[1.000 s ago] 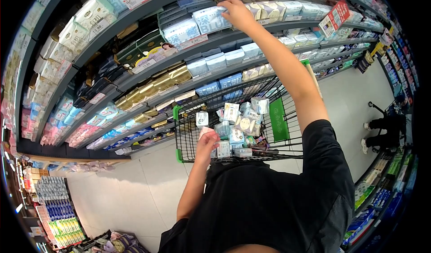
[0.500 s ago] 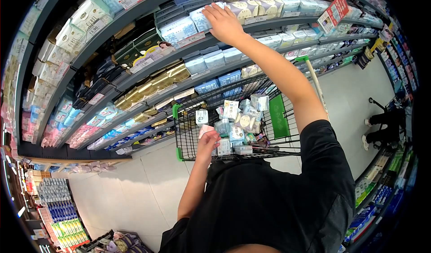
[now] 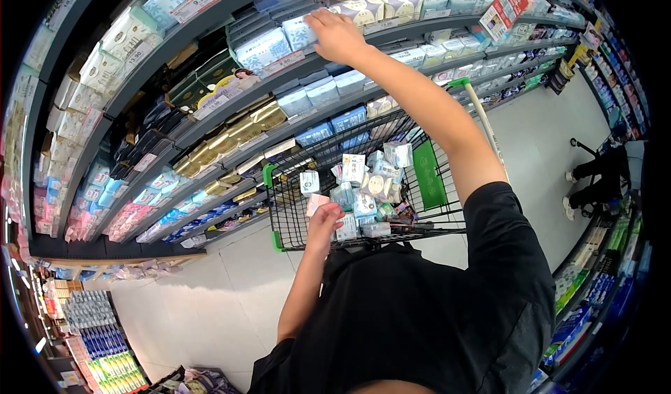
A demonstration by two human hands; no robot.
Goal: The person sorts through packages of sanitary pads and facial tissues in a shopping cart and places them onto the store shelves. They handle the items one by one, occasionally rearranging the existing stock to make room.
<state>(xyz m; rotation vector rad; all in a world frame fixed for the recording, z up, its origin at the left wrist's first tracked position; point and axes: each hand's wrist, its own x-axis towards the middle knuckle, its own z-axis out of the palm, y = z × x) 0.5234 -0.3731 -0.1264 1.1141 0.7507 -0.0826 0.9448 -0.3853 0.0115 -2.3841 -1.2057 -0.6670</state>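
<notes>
Right hand (image 3: 335, 34) raised, fingers clamped on pale blue pack (image 3: 299, 31) at shelf (image 3: 412, 31) front edge, pack lying leftward. Left hand (image 3: 323, 219) grips small pink pack (image 3: 316, 202) over cart (image 3: 279, 216) near rim.

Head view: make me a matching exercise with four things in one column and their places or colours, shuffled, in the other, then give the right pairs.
Things:
1. right hand
2. left hand
3. shopping cart
4. gold packs

Places or colours:
A. black wire with green corner trim, on the floor before the shelves
B. on a middle shelf, left of the cart
C. raised to a light blue pack on an upper shelf
D. low at the cart's near edge, holding a small pink pack

Pairs: 1-C, 2-D, 3-A, 4-B
</notes>
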